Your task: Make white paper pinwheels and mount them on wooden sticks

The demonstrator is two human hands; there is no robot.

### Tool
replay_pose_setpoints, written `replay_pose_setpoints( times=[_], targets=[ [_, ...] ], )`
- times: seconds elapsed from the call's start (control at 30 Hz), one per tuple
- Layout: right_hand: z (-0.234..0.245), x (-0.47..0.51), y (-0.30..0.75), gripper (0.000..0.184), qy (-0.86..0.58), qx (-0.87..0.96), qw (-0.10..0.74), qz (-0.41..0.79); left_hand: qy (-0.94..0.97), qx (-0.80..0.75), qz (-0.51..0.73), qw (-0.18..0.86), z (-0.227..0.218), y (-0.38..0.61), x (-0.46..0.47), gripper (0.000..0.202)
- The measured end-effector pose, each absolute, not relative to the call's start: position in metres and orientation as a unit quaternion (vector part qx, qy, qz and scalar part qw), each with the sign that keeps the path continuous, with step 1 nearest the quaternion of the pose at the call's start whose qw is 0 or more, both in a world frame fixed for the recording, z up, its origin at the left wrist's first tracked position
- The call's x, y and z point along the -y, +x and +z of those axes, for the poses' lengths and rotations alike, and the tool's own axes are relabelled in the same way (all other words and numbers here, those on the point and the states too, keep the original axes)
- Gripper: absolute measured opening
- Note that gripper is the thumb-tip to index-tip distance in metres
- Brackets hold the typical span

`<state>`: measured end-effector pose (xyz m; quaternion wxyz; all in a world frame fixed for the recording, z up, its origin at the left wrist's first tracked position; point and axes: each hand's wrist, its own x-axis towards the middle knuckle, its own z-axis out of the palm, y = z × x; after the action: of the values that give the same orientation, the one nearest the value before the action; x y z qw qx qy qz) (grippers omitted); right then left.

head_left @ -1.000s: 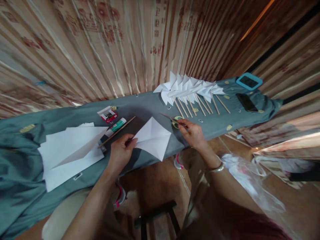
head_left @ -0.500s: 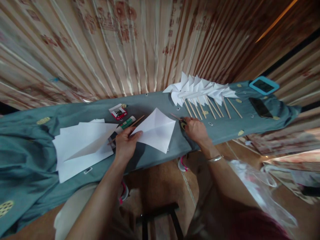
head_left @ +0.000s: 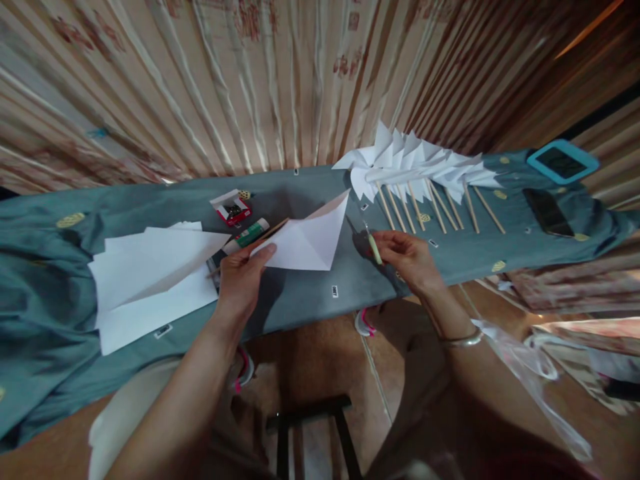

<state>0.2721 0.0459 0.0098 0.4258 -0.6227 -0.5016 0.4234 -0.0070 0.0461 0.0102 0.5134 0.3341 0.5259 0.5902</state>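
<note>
My left hand (head_left: 243, 273) pinches one corner of a creased white paper square (head_left: 307, 237) and holds it lifted off the grey-green cloth. My right hand (head_left: 407, 257) is closed round the yellow-green handles of a pair of scissors (head_left: 373, 245), raised just above the table to the right of the paper. A thin wooden stick (head_left: 270, 232) lies under the paper's left edge, next to a green and white glue stick (head_left: 246, 235).
A stack of white sheets (head_left: 150, 280) lies at the left. A row of several white paper pinwheels (head_left: 420, 170) on sticks rests at the back right. A red and white small box (head_left: 231, 208), a dark phone (head_left: 547, 211) and a blue-framed device (head_left: 563, 161) sit on the cloth-covered table (head_left: 50, 300). A dark stool (head_left: 310, 433) stands below.
My right hand has picked the scissors up off the cloth. My left hand has lifted the paper square, which now tilts up off the table.
</note>
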Motion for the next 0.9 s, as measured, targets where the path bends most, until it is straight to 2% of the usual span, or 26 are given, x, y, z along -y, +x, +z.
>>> replay_pose_setpoints(
  times=[0.13, 0.27, 0.67, 0.9],
  targets=[
    [0.014, -0.037, 0.261, 0.043, -0.547, 0.411, 0.448, 0.576, 0.314, -0.526, 0.602, 0.511, 0.021, -0.009, -0.046, 0.02],
    [0.022, -0.026, 0.253, 0.038, -0.527, 0.403, 0.393, 0.637, 0.299, -0.535, 0.608, 0.505, 0.028, -0.017, -0.048, 0.021],
    [0.026, -0.004, 0.23, 0.046, -0.376, 0.559, 0.321, 0.666, 0.241, -0.49, 0.646, 0.534, 0.036, -0.024, -0.052, 0.014],
    [0.023, -0.007, 0.228, 0.047, -0.367, 0.559, 0.329, 0.667, 0.27, -0.514, 0.627, 0.52, 0.033, -0.017, -0.051, 0.011]
  ],
)
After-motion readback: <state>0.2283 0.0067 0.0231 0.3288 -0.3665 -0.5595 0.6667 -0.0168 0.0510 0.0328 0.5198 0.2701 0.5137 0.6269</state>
